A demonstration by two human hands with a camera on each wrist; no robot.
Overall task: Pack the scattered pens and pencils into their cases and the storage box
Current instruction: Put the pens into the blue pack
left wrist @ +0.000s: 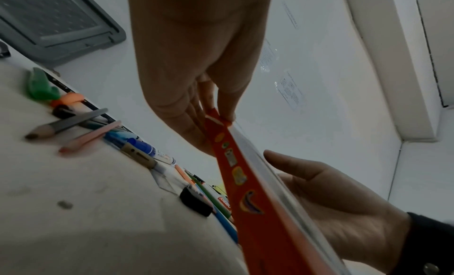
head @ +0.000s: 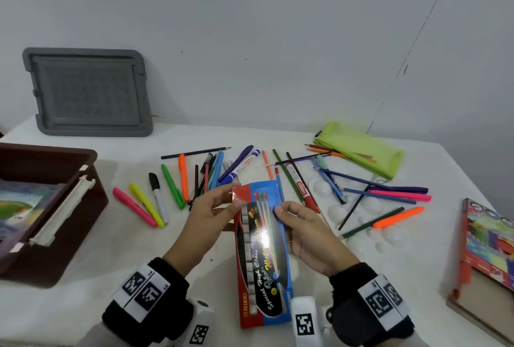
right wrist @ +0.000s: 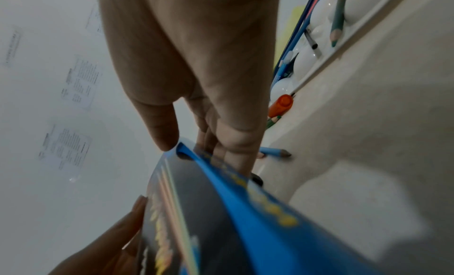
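I hold a flat red-and-blue watercolour case (head: 262,257) above the table in front of me. My left hand (head: 219,202) pinches its top red corner (left wrist: 216,114) between thumb and fingers. My right hand (head: 292,221) grips its blue right edge (right wrist: 221,174), thumb on top, fingers underneath. Beyond the case, several pens, markers and pencils (head: 194,177) lie scattered on the white table (head: 83,305). A lime-green pouch (head: 358,149) lies at the far right. The brown storage box (head: 55,207) stands open at the left.
A grey lid (head: 89,90) leans on the wall at the back left. A white paint palette (head: 370,216) lies under pencils on the right. A colourful pencil carton (head: 486,249) sits on a brown box at the right edge.
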